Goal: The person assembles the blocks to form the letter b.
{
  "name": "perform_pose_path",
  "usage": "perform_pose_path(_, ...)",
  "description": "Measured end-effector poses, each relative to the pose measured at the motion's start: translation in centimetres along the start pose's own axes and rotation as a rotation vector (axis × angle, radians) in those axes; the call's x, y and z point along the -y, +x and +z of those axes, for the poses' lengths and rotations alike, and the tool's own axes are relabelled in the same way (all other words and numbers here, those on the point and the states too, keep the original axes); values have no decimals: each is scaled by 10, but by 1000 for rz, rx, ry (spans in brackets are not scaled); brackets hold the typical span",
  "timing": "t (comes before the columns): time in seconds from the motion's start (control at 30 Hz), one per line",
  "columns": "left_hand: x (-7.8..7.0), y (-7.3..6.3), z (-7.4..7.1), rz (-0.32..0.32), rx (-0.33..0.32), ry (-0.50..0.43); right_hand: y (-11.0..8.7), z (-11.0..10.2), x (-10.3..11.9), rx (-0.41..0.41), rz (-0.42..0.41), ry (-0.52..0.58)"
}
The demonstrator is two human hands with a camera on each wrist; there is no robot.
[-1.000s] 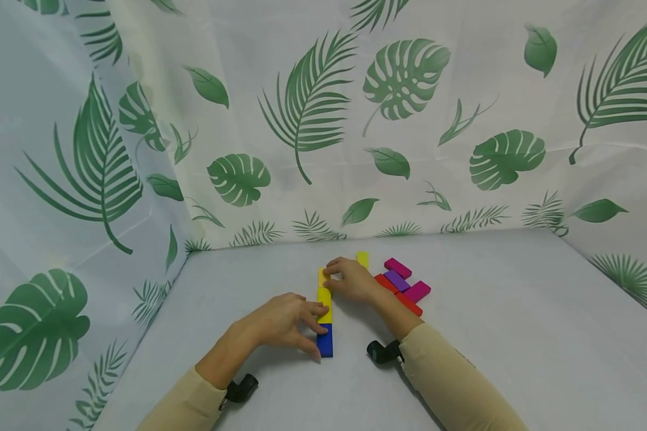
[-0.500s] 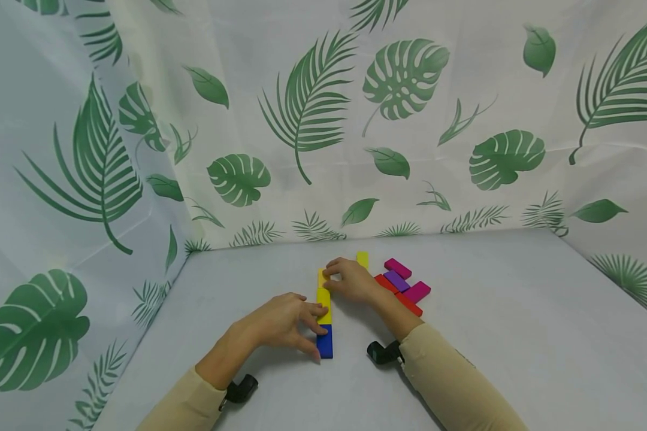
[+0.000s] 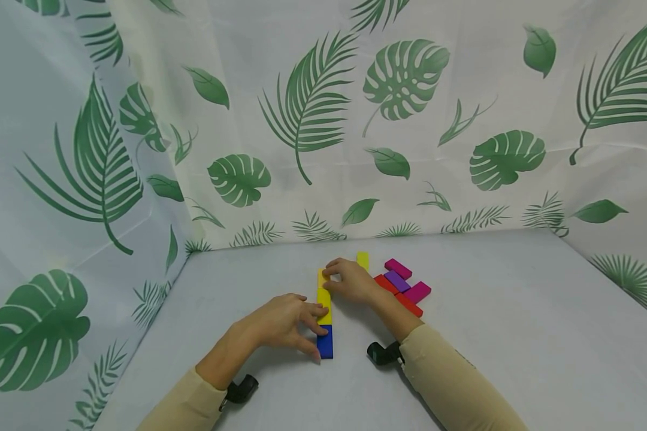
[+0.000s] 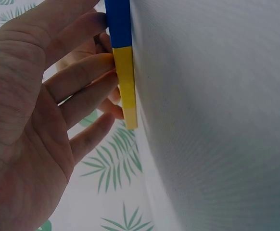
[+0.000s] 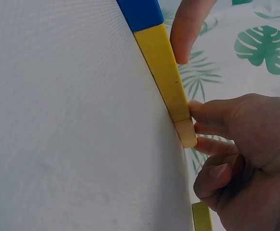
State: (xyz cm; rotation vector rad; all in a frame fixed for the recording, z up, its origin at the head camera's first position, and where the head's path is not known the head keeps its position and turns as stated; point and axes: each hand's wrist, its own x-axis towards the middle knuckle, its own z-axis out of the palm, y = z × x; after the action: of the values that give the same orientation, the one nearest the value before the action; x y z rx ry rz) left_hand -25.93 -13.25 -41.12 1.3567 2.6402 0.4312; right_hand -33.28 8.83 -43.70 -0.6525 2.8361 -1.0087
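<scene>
A row of flat blocks lies on the white table: a blue block (image 3: 326, 347) nearest, a yellow block (image 3: 324, 297) touching it, and a light orange-yellow block (image 3: 320, 279) at the far end. My left hand (image 3: 283, 321) comes from the left, fingers spread and mostly straight. Its fingertips touch the blue and yellow blocks, and the thumb is by the blue block's near corner. My right hand (image 3: 354, 281) holds the far block lightly between thumb and fingertips; in the right wrist view, the right hand's (image 5: 255, 149) other fingers curl toward the palm.
Right of the row lie another yellow block (image 3: 362, 260), two red blocks (image 3: 410, 305), a purple block (image 3: 397, 280) and two magenta blocks (image 3: 417, 291). A white leaf-patterned curtain (image 3: 323, 120) stands behind the table (image 3: 490, 335) and along its sides.
</scene>
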Motion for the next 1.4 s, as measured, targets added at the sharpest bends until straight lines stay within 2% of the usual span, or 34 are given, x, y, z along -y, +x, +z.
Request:
perform_pose_path(0.4, 0, 0, 0, 2, -2, 1, -2, -1, 2, -11, 10, 11)
perform_pose_path(0.6, -1, 0, -1, 2, -4, 5, -1, -3, -1, -29, -17, 1)
perform_pose_path(1.4, -1, 0, -1, -26, 17, -35, -2, -38, -31, -256, 28, -169)
